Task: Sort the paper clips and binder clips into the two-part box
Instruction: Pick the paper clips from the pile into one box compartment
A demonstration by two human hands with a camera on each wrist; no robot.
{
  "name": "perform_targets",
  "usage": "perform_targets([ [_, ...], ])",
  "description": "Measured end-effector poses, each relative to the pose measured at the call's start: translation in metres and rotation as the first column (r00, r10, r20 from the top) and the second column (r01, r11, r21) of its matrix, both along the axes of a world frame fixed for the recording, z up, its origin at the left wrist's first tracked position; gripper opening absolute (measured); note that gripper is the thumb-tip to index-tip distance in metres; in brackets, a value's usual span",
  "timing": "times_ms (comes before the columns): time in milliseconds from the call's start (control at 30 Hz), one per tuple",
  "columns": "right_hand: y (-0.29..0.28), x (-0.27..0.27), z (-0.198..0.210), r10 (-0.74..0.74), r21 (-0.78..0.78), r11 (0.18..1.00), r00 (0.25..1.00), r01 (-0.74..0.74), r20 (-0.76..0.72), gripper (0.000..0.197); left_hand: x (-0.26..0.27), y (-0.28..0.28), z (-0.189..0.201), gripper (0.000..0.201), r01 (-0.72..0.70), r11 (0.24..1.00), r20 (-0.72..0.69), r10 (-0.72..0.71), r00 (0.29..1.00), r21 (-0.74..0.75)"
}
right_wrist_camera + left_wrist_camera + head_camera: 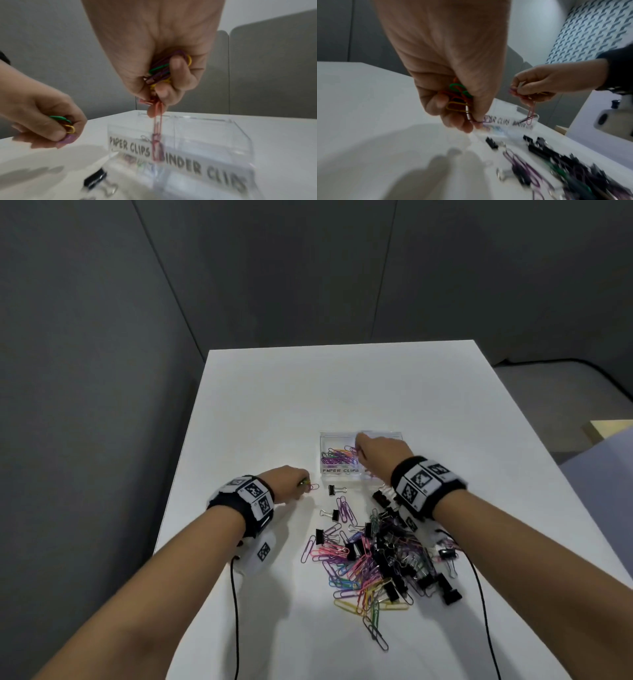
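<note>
Fingers [178, 70] of our right hand [380, 451] curl around paper clips [163, 70] above the clear box [394, 436], our left hand [287, 481] clutches another bunch [458, 97] beside it, and the mixed pile [383, 556] lies nearer us on the table [308, 392].

Clear box [359, 436] with black lettering; multicoloured paper clips [356, 570]; black binder clips [394, 542]; white table [342, 392].

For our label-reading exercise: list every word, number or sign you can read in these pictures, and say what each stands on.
"PAPER CLIPS": front wall of the clear two-part box, left compartment.
"BINDER CLIPS": same wall, right compartment; first letter hidden by a hanging pink paper clip.
Wristband markers: coded patterns, no readable words.
</note>
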State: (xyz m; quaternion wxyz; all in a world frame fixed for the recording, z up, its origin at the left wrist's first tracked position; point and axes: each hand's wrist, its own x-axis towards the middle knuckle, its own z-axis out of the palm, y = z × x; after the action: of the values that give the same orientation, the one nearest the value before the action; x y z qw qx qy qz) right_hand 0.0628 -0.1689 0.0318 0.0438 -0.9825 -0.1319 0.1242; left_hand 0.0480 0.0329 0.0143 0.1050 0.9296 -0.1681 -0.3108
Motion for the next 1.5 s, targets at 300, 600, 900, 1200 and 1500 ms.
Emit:
perform_targets([
  [300,0.043,0.039,-0.012,-0.1,0.182,0.975,0.986,0.125,-0.136,0.027,0.025,0.003,0.025,0.034,-0.02,1.0,0.133,0.02,0.991,-0.006],
  [600,0.034,0.042,-0.013,-0.104,0.265,0.949,0.962,0.172,-0.251,0.038,0.052,-0.017,0.031,0.027,0.035,0.999,0.177,-0.033,0.984,-0.007],
  [900,-0.026,-0.001,-0.002,-0.113,0.275,0.953,0.991,0.129,-0.074,0.02,0.065,-0.06,0.024,0.038,0.09,0.996,0.195,-0.084,0.977,-0.021],
  [1200,-0.055,-0.04,-0.027,-0.047,0.118,0.99,0.973,0.075,-0.225,0.017,0.025,-0.067,0.01,0.022,0.349,0.936,0.403,-0.338,0.85,0.05],
  [1500,-0.041,-0.067,-0.037,0.304,0.103,0.952,0.931,-0.288,-0.202,0.035,-0.013,-0.059,-0.019,0.03,0.529,0.84,0.212,-0.542,0.813,0.118],
])
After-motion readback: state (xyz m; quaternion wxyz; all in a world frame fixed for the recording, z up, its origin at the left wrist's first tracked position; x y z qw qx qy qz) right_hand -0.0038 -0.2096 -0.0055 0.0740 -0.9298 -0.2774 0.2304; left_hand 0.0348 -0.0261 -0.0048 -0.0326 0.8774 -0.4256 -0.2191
